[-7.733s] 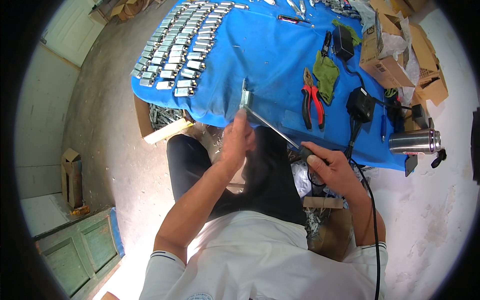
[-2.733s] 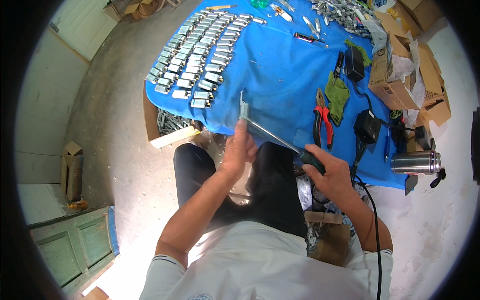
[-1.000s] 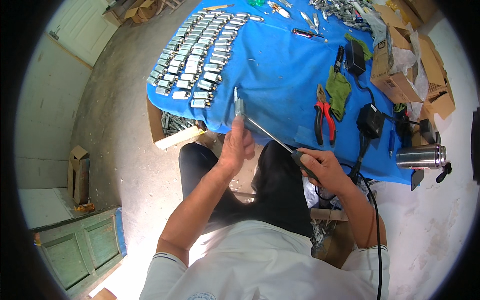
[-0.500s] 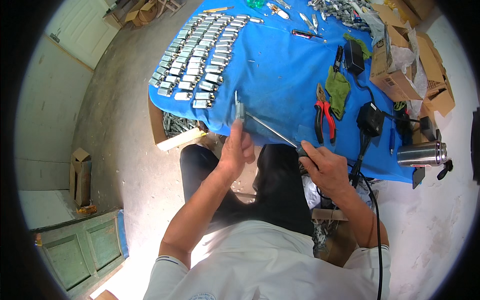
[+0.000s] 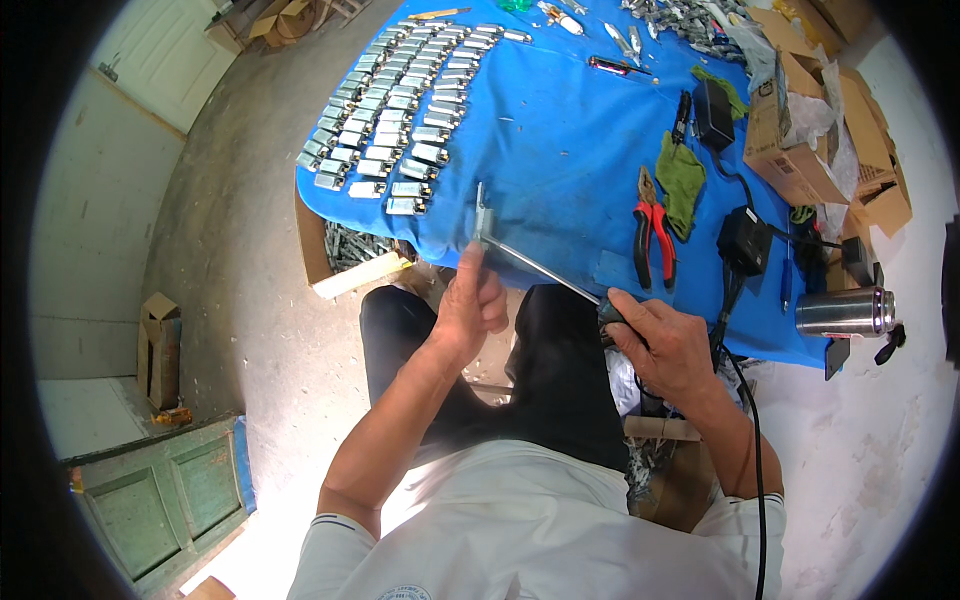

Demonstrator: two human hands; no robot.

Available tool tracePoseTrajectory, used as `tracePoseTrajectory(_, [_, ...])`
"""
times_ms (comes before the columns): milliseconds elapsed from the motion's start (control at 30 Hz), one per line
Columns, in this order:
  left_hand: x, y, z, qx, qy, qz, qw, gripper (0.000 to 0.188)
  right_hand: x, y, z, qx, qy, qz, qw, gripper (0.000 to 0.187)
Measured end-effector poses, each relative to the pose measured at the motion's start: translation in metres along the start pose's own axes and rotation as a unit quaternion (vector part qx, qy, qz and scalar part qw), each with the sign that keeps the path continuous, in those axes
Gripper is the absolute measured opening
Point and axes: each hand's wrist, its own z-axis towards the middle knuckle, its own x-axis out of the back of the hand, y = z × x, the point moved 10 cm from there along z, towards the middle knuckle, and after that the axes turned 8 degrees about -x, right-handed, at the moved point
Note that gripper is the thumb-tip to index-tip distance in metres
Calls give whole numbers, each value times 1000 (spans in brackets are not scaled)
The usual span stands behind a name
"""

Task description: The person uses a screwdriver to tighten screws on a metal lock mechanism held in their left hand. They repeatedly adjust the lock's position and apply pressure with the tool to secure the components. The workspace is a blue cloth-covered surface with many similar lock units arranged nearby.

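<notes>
My left hand [image 5: 472,308] is closed around the lower end of a small silver metal part [image 5: 484,220], which stands up past the thumb with a thin rod at its far end. In my right hand [image 5: 660,345] is the dark handle of a long-shafted screwdriver [image 5: 545,270]. Its shaft slants up to the left, and the tip meets the metal part or lies right by it, near my left thumb. Both hands are over my lap at the table's near edge. Several similar silver metal pieces [image 5: 407,207] lie in rows at the left of the blue-covered table [image 5: 550,180].
Red-handled pliers [image 5: 655,235] and a green cloth [image 5: 682,185] lie to the right. Beyond them are black power adapters [image 5: 743,238] with cables, a steel flask [image 5: 845,311] and cardboard boxes [image 5: 790,150]. A box of metal parts [image 5: 350,250] stands below the table's left corner.
The screwdriver tip has shifted left and slightly down, closer to the metal part and my left thumb. My right hand has moved slightly right and down.
</notes>
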Motion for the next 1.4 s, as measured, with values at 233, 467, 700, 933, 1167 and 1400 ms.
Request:
tracePoseTrajectory(233, [1, -2, 1, 0, -1, -7, 1000, 67, 1, 1, 6, 1, -1, -3, 1000, 35])
tracePoseTrajectory(467, [3, 0, 1, -3, 14, -2, 1000, 68, -8, 6, 3, -15, -8, 14, 1000, 34])
tracePoseTrajectory(700, [-7, 4, 9, -12, 12, 4, 1000, 68, -37, 23, -4, -67, -32, 62, 995, 34])
tracePoseTrajectory(933, [-7, 9, 12, -29, 22, 27, 999, 68, -59, 30, -16, -128, -56, 156, 978, 35])
tracePoseTrajectory(1167, [-7, 14, 15, -41, 22, 61, 997, 67, -81, 38, -29, -286, -151, 372, 870, 33])
tracePoseTrajectory(1400, [-3, 7, 13, -40, 14, 58, 997, 66, -98, 51, -42, -351, -204, 432, 805, 38])
